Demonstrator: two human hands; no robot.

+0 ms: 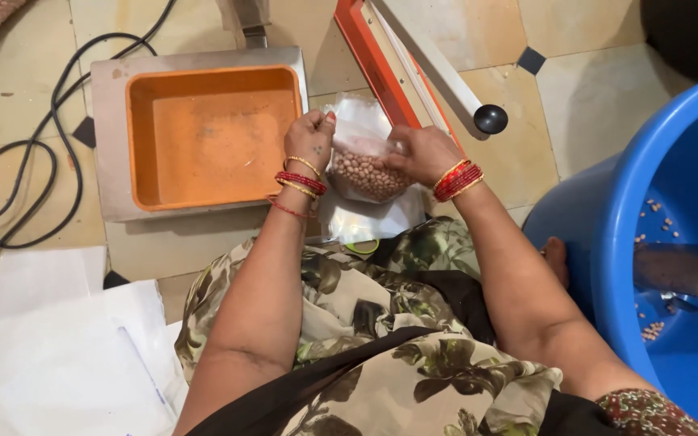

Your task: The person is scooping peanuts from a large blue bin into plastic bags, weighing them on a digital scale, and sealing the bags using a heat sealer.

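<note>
Peanut-filled clear plastic bag [363, 165] sits between closed left hand [310, 141] and right hand [422, 153], both gripping its top, best pinched flat and even near the orange heat sealer [381, 64].

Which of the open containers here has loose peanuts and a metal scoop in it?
The blue tub at the right; the orange tray holds neither.
</note>
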